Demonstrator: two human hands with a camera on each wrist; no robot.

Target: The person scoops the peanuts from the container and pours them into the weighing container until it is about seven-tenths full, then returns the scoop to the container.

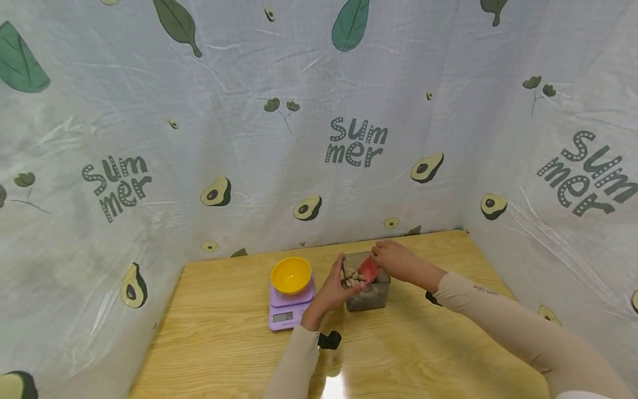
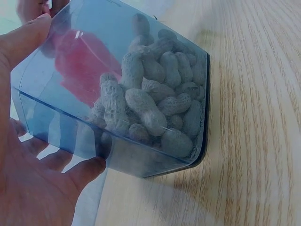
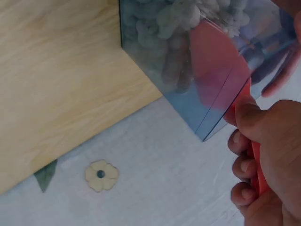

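A see-through, grey-tinted plastic box [image 1: 368, 300] holds unshelled peanuts [image 2: 146, 103]. My left hand [image 1: 333, 292] grips its left side near the rim, the thumb on one wall and the fingers spread along another. In my right hand [image 1: 399, 261] is a red scoop [image 1: 369, 270], its handle [image 3: 255, 155] wrapped by curled fingers. The scoop's blade [image 3: 218, 66] reaches down inside the box among the peanuts, showing through the wall in both wrist views.
To the left of the box, a yellow bowl [image 1: 291, 276] sits on a purple kitchen scale [image 1: 276, 324] with a lit display [image 1: 283, 317]. The wooden table [image 1: 214, 332] ends against a printed cloth [image 1: 249, 166] at the back and sides.
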